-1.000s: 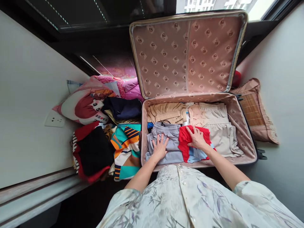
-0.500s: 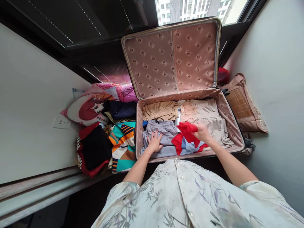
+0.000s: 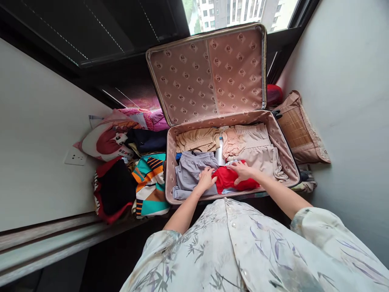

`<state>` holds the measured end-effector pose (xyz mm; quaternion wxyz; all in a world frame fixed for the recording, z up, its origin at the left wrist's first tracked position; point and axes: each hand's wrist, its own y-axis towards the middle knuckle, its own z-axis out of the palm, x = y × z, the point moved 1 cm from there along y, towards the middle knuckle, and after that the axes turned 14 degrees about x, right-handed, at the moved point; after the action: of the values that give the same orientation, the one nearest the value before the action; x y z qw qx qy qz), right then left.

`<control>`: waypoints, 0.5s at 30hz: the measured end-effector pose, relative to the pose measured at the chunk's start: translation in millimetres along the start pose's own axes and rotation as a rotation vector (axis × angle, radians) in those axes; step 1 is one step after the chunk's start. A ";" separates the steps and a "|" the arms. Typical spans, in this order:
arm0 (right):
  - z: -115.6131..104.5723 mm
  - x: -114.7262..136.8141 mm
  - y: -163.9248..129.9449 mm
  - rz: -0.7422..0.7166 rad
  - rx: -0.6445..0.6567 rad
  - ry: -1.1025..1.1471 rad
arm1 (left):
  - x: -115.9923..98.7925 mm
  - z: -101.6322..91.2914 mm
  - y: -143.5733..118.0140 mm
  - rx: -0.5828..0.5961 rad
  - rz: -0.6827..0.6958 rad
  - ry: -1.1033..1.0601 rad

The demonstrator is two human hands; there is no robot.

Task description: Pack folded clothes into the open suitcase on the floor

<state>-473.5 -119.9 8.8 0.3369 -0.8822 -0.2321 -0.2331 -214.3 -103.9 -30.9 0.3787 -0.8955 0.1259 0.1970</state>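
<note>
An open suitcase (image 3: 170, 178) with a pink patterned lining lies in front of me, packed with folded clothes. My left hand (image 3: 207, 179) rests with its fingers apart where grey elastic-waist shorts (image 3: 191, 170) meet a red cloth garment (image 3: 225, 177). On the right part of that red garment lies my right hand (image 3: 241, 172), fingers spread. A bit of light blue cloth (image 3: 227, 190) shows from beneath the red one. Behind are folded tan clothes (image 3: 197, 140), a peach ruffled garment (image 3: 232, 142) and beige trousers (image 3: 261, 158).
Left of the suitcase are a colourful patterned garment (image 3: 152, 182), a black and red garment (image 3: 117, 190), dark navy clothing (image 3: 148, 140) and a cartoon pillow (image 3: 103, 140). A brown woven pillow (image 3: 299, 132) leans at the right wall. The raised lid (image 3: 209, 77) stands against the window.
My right hand has lowered the red cloth and spread it over the light blue cloth. My left hand has slid right from the grey shorts to the red garment's edge.
</note>
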 end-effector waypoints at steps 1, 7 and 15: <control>9.4 -1.8 6.1 0.010 0.010 -0.026 | 1.9 1.0 -0.7 -0.001 -0.014 -0.013; 40.0 -23.9 22.9 0.066 0.073 -0.190 | 18.9 17.8 -6.2 -0.039 -0.002 -0.082; 47.1 -28.8 49.5 0.105 0.200 -0.364 | 26.4 40.8 0.4 -0.089 0.048 -0.119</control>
<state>-455.9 -127.0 -63.0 0.3869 -0.8828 -0.2648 -0.0279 -201.4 -76.5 -68.9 0.3404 -0.8949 0.1158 0.2644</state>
